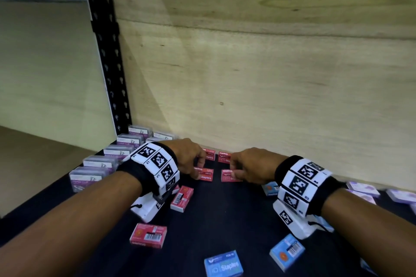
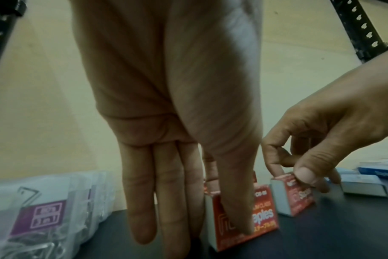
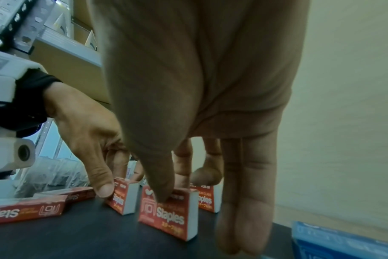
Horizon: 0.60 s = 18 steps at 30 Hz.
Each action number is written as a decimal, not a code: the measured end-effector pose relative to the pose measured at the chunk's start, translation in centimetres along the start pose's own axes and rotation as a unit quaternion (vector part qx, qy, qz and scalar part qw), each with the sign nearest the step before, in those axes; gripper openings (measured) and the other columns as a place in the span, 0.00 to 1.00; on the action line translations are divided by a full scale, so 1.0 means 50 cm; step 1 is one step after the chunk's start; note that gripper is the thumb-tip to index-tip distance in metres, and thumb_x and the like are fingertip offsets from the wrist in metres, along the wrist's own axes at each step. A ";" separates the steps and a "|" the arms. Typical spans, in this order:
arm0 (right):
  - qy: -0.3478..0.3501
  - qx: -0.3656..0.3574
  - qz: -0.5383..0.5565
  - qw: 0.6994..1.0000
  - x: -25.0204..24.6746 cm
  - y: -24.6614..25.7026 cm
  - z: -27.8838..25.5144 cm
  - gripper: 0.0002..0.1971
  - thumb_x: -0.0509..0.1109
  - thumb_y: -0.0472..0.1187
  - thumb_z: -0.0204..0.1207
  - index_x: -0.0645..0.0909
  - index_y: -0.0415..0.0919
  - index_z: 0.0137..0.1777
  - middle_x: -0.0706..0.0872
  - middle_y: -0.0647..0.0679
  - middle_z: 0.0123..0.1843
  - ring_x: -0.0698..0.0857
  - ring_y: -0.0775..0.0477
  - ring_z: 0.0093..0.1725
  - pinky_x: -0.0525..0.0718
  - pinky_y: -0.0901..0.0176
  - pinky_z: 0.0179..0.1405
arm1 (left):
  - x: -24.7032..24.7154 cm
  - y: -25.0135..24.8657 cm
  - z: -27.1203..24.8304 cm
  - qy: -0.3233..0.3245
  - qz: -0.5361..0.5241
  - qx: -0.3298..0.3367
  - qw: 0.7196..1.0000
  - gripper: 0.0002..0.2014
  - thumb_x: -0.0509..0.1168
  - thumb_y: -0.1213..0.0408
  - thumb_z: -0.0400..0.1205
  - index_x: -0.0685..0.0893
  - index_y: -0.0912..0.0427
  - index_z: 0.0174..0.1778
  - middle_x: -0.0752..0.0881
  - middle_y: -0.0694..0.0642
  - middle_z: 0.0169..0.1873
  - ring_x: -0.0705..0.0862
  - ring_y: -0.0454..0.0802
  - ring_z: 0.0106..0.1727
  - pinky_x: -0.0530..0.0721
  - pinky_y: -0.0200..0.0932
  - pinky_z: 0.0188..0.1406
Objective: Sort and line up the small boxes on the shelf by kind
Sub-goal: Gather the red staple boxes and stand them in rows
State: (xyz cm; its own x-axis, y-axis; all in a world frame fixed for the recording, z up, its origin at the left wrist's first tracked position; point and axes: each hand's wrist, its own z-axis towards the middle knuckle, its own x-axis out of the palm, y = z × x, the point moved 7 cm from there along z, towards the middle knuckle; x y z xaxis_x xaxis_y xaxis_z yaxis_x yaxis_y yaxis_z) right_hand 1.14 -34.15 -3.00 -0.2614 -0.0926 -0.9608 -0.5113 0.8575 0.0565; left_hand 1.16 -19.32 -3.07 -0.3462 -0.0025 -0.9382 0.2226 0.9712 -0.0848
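Note:
Four red staples boxes stand on edge in a two-by-two block near the back wall of the black shelf [image 1: 225,213]. My left hand [image 1: 198,168] pinches the front left red box [image 1: 206,175] [image 2: 264,215], thumb on its printed face and a finger behind it. My right hand [image 1: 234,170] pinches the front right red box [image 1: 230,176] [image 3: 168,217] the same way. The two back red boxes [image 1: 208,155] [image 1: 225,157] stand against the wooden wall, partly hidden by my fingers.
Two more red boxes [image 1: 182,198] [image 1: 148,235] lie flat in front of my left wrist. Blue staples boxes [image 1: 224,264] [image 1: 287,252] lie loose at the front. Clear paper-clip boxes [image 1: 112,157] stand in rows at the left, by the black upright [image 1: 105,51]. Purple boxes [image 1: 362,189] lie at the right.

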 end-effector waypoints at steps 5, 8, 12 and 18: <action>-0.004 0.021 -0.020 1.000 -0.004 -0.005 0.001 0.11 0.66 0.52 0.84 0.78 0.46 0.58 0.83 0.49 0.51 0.80 0.48 0.47 0.76 0.58 0.43 | -0.002 -0.005 0.006 -0.007 0.008 -0.001 1.000 0.13 0.74 0.52 0.78 0.83 0.51 0.54 0.81 0.44 0.39 0.82 0.48 0.45 0.79 0.43 0.46; 0.010 0.032 -0.025 0.999 -0.003 -0.015 -0.002 0.11 0.72 0.50 0.80 0.80 0.47 0.58 0.85 0.48 0.54 0.83 0.47 0.50 0.78 0.57 0.45 | -0.005 -0.005 0.006 -0.009 -0.003 -0.001 1.000 0.13 0.73 0.52 0.79 0.82 0.51 0.55 0.80 0.43 0.37 0.81 0.45 0.42 0.79 0.44 0.47; 0.009 0.039 -0.035 0.999 -0.005 -0.019 0.000 0.11 0.73 0.48 0.79 0.81 0.46 0.58 0.84 0.48 0.53 0.82 0.47 0.49 0.76 0.58 0.44 | -0.008 -0.004 0.005 -0.007 -0.020 0.001 1.000 0.12 0.73 0.53 0.80 0.82 0.52 0.55 0.83 0.44 0.34 0.87 0.48 0.41 0.84 0.45 0.49; -0.002 0.044 -0.051 0.998 -0.007 -0.013 0.012 0.15 0.71 0.51 0.81 0.79 0.43 0.62 0.85 0.44 0.56 0.84 0.44 0.52 0.80 0.55 0.46 | -0.010 -0.014 0.013 -0.014 -0.028 -0.003 0.999 0.08 0.72 0.57 0.81 0.80 0.51 0.51 0.85 0.48 0.39 0.91 0.50 0.39 0.85 0.43 0.43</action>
State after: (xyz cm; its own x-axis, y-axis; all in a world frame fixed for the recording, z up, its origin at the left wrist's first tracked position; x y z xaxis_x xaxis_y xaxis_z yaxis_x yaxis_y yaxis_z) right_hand 2.05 -34.39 -2.87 -0.2086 -0.1802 -0.9613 -0.4608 0.8850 -0.0660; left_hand 1.77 -20.16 -2.79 -0.3316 -0.0640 -0.9413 0.1977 0.9708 -0.1357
